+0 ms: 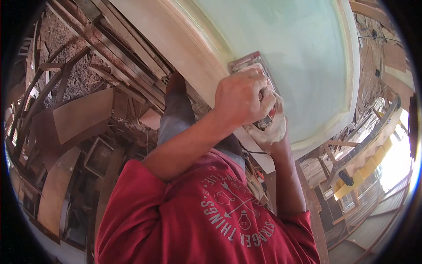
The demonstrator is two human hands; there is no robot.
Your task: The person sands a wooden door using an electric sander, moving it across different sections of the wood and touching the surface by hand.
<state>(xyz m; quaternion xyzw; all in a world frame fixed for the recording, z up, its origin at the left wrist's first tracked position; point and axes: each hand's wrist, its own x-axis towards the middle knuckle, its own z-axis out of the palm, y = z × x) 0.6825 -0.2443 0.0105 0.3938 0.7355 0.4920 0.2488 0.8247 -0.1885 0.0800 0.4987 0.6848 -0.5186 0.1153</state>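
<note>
A flat sanding tool (253, 58) with a red and grey body rests on a large pale green panel (303, 66), near its raised left border. My left hand (242, 94) is closed over the top of the tool. Around the tool's near end, my right hand (272, 125) is wrapped, its fingers and palm coated in whitish dust. The two hands touch or nearly touch. Between them part of the tool's body is hidden, and its underside cannot be seen.
Long wooden strips (127, 57) lie left of the panel. Brown boards (83, 116) and a wooden box frame (99, 156) are at the lower left. A dark cable (257, 152) runs by my right wrist. A curved wooden structure (365, 145) stands at the right.
</note>
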